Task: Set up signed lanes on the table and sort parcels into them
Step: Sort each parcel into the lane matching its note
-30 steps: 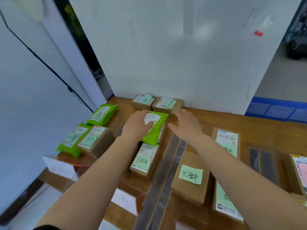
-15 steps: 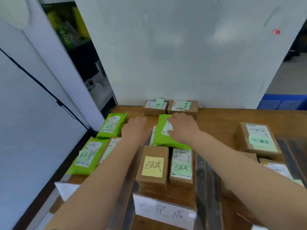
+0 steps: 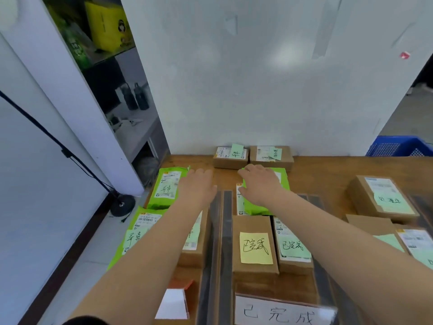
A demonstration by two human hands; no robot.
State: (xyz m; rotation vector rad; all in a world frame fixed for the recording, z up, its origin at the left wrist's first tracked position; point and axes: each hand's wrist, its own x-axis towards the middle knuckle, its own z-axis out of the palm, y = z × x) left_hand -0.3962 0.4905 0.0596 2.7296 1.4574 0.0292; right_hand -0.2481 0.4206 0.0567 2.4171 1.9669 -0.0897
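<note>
Under the flat right hand [image 3: 260, 186] lies a green mailer [image 3: 264, 202]; left hand [image 3: 196, 186] relaxed.

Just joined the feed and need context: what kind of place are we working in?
Probably a parcel sorting station: labelled cardboard boxes and green mailers lie in lanes on a wooden table, with a handwritten lane sign.

The table [image 3: 328, 170] is brown wood. Three soft parcels are bright green, like the one at the far left [image 3: 165, 187]. The boxes are plain brown, and one [image 3: 254, 245] has a yellow note with black writing (the other notes are pale green). The crate [image 3: 398, 146] is blue.
</note>
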